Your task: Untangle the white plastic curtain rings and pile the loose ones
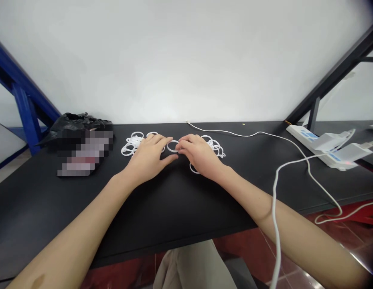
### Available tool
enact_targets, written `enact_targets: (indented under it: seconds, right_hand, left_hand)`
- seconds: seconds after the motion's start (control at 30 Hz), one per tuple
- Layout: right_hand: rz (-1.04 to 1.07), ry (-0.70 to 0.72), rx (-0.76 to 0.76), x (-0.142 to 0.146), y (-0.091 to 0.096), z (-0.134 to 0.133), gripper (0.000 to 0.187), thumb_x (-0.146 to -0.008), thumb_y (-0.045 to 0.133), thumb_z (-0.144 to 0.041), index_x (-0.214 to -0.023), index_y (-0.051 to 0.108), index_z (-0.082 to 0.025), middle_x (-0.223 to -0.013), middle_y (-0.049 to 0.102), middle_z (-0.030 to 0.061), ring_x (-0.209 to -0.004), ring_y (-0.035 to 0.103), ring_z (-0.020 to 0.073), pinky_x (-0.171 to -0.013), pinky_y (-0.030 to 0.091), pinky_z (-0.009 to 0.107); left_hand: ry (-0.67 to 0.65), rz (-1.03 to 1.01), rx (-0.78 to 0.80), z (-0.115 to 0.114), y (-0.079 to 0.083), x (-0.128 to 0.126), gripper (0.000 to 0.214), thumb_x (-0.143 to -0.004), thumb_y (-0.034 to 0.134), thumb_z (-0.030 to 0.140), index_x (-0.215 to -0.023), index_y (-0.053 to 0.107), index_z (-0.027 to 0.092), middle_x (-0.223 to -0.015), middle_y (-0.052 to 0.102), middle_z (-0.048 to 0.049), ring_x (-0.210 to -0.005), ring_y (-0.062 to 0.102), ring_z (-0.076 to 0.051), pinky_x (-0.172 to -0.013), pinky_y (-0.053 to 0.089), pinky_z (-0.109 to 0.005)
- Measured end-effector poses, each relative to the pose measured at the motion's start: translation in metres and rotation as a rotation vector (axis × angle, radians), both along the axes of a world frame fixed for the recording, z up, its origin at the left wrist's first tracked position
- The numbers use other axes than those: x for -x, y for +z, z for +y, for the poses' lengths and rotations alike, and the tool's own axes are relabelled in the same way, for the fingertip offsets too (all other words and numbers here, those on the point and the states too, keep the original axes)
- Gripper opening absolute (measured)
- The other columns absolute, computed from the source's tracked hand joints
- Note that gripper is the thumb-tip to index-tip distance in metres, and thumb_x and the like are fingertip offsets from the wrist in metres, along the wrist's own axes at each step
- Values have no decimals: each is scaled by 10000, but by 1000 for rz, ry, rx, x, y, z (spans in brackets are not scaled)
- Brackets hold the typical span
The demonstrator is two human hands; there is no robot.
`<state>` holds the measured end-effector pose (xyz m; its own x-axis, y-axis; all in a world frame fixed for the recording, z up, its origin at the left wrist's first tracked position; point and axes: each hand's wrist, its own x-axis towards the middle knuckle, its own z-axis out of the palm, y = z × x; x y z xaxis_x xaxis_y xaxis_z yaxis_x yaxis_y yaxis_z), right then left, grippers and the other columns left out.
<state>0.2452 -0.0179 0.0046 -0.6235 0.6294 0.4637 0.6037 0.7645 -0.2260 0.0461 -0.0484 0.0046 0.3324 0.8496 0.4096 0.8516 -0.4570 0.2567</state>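
Both my hands rest on a black table point(174, 208), fingertips meeting on one white ring point(172, 146). My left hand point(148, 158) has its fingers bent over the ring's left side, thumb stretched toward the right hand. My right hand point(200, 156) pinches the ring's right side with curled fingers. A heap of white rings point(132, 143) lies just behind my left hand. Another heap of white rings point(216, 146) lies behind and partly under my right hand.
A black plastic bag point(76, 122) sits at the back left beside a blurred-out item. A white cable point(276, 188) runs across the table and hangs over my right forearm. A white power strip point(321, 148) with chargers lies at the right. Blue and black frame struts flank the table.
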Motion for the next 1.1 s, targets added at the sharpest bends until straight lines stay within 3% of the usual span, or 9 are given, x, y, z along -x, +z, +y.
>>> enact_targets:
  seconds: [0.27, 0.53, 0.67, 1.1]
  right_hand:
    - [-80, 64, -134, 0, 5, -3, 277, -968, 424, -116, -1032, 669, -228, -1127, 586, 87, -921, 482, 200, -830, 431, 354]
    - [197, 31, 63, 4, 11, -9, 279, -973, 494, -213, -1242, 568, -230, -1138, 609, 84, -1055, 567, 211, -927, 488, 390]
    - [298, 58, 151, 4, 7, -7, 201, -975, 510, -256, -1151, 601, -221, -1086, 657, 55, -969, 618, 178, -881, 507, 342]
    - [414, 84, 163, 7, 6, -6, 83, -932, 579, -210, -933, 662, -217, -952, 712, 16, -869, 657, 150, -804, 509, 296]
  left_hand:
    - [-7, -34, -21, 1, 2, 2, 405, -893, 569, 453, -1197, 590, 186, -1083, 645, -94, -1041, 539, -281, -916, 440, -433]
    - [20, -89, -41, -2, 10, 2, 372, -873, 627, 396, -1195, 566, 221, -1099, 665, -55, -1013, 547, -258, -895, 445, -400]
    - [5, -117, -17, -4, 11, -1, 384, -864, 648, 396, -1205, 562, 241, -1150, 668, -46, -1055, 548, -259, -909, 448, -394]
    - [-25, -125, 28, -6, 11, -3, 438, -862, 644, 446, -1231, 562, 223, -1145, 667, -48, -1061, 547, -254, -882, 465, -380]
